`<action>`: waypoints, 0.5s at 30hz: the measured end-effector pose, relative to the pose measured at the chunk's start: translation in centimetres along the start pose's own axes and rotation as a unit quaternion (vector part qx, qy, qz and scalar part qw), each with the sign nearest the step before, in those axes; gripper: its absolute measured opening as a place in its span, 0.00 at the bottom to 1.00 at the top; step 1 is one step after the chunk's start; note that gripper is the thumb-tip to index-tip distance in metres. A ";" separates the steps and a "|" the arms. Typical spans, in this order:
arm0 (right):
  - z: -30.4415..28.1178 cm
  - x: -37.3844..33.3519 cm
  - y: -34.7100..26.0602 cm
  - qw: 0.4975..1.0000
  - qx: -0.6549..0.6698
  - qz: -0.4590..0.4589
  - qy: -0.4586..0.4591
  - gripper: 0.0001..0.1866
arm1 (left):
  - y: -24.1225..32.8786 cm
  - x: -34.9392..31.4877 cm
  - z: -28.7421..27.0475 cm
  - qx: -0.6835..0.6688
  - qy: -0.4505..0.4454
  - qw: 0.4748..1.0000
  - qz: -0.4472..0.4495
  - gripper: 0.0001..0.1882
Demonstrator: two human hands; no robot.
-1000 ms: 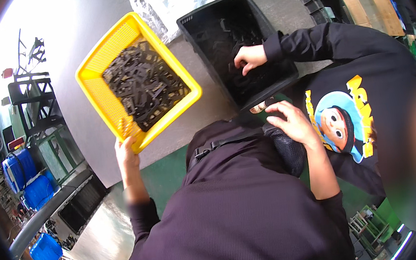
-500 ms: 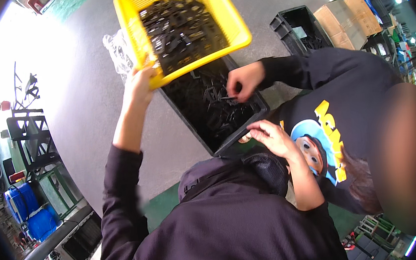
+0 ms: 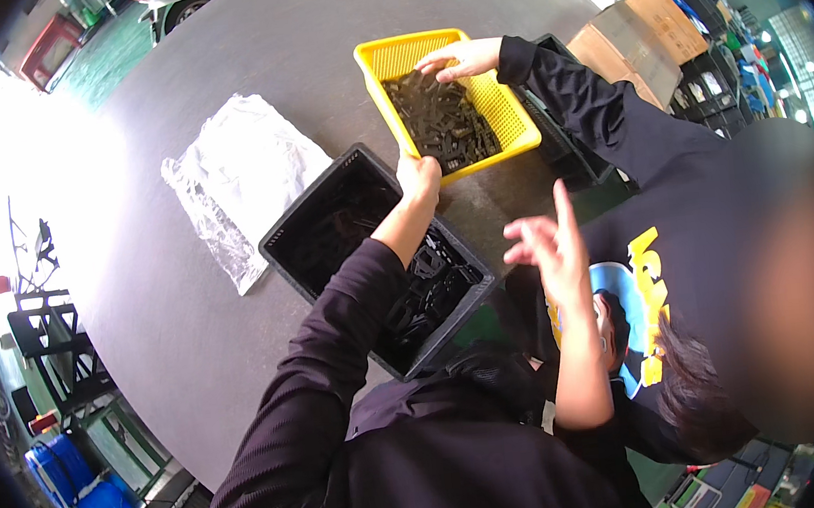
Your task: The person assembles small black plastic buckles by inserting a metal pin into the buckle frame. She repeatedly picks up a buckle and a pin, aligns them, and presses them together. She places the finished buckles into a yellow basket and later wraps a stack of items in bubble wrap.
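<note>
My left hand [image 3: 419, 180] is closed on the near left rim of a yellow plastic basket [image 3: 512, 124]. Small dark flat parts [image 3: 448, 123] lie heaped in the basket. Below my left forearm stands a black crate [image 3: 302, 227], partly covered by that arm, with black plastic parts [image 3: 426, 277] inside. My right hand [image 3: 556, 257] is in the air right of the crate, index finger stretched out, holding nothing. A co-worker's hand [image 3: 462, 59] reaches over the far side of the basket.
A clear plastic bag [image 3: 241, 177] lies on the grey table [image 3: 159, 268] left of the crate. Behind the basket is another black crate [image 3: 573, 145], and cardboard boxes [image 3: 627, 47] stand at the back right. The co-worker's sleeve [image 3: 598, 103] crosses on the right.
The yellow basket has moved right, off the black crate, with my left hand on it. My right hand has risen and extended its finger. The co-worker's hand went from crate to basket.
</note>
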State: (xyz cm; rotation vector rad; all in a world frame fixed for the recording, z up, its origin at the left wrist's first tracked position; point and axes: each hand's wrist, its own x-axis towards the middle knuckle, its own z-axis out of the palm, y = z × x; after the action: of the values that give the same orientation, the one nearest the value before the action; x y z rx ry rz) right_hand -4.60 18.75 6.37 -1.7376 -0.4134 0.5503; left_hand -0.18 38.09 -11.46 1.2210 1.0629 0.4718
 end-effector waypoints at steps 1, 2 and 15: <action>-0.7 1.6 -0.5 0.999 0.032 0.023 0.011 0.38 | -1.5 -0.1 0.6 0.004 0.009 1.000 -0.011 0.27; -1.1 3.0 -1.1 0.998 0.041 0.040 0.030 0.37 | -2.8 -0.3 1.2 0.004 0.015 0.999 -0.040 0.27; 3.1 4.1 1.7 0.996 0.008 0.085 0.003 0.33 | 1.4 -4.5 -0.7 0.035 0.005 0.988 0.153 0.45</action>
State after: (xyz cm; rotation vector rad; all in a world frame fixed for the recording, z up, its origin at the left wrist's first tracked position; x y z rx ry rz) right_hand -3.00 23.12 3.59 -1.7683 -0.2570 0.6674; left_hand -2.61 35.39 -8.37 1.4548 0.9101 0.6811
